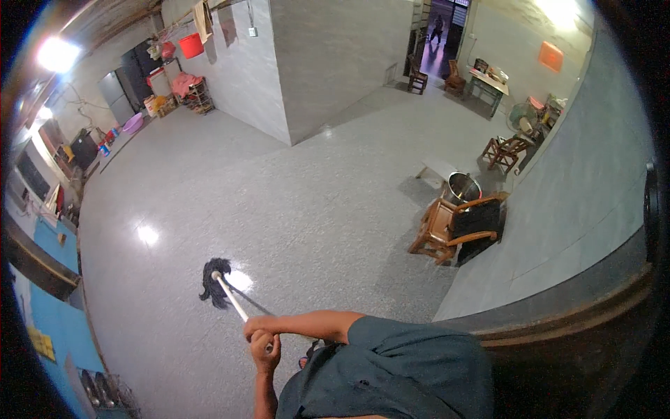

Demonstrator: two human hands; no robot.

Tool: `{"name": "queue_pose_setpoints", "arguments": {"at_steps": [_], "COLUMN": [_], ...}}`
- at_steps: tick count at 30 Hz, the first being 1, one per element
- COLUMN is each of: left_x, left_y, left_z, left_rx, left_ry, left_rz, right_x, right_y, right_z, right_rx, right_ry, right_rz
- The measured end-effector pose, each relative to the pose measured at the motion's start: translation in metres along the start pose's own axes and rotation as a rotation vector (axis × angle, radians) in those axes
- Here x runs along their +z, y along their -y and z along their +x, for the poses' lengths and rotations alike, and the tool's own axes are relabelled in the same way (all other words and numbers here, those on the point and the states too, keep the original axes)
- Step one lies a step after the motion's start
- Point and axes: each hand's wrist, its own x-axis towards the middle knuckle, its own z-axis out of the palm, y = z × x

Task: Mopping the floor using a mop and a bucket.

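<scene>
Head view: left hand [264, 354], right hand [259, 325], both curled round white-poled, black-stranded mop [232, 299]; shiny grey floor [293, 216], if wet, could cause slipping.

Grey speckled floor [314, 209] under black mop head [218, 268], wooden armchair [438, 222], low bench [437, 169]

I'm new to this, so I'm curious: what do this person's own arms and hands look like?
The right hand and left hand are bare, with no gloves visible. A dark grey-green sleeve covers the right upper arm; both forearms are uncovered, without visible cables.
</scene>
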Motion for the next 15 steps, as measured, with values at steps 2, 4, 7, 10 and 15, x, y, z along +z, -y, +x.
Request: {"name": "queue_pose_setpoints", "arguments": {"at_steps": [2, 4, 7, 10, 15], "left_x": [0.011, 0.005, -0.006, -0.024, -0.049], "left_y": [0.006, -0.012, -0.05, -0.107, -0.173], "left_z": [0.0, 0.002, 0.025, 0.061, 0.094], "left_rx": [-0.007, 0.021, 0.056, 0.08, 0.269], "left_ry": [0.042, 0.034, 0.092, 0.235, 0.331], "left_rz": [0.008, 0.052, -0.102, -0.29, -0.518], "right_x": [0.007, 0.008, 0.0, -0.062, -0.098], "right_y": [-0.023, -0.013, 0.013, 0.091, 0.187], "right_z": [-0.01, -0.023, -0.042, -0.073, -0.088], "right_rx": [0.148, -0.031, -0.028, 0.05, 0.058], "right_ry": [-0.015, -0.158, -0.217, -0.31, -0.421], "right_rz": [-0.091, 0.008, -0.04, 0.056, 0.097]}}
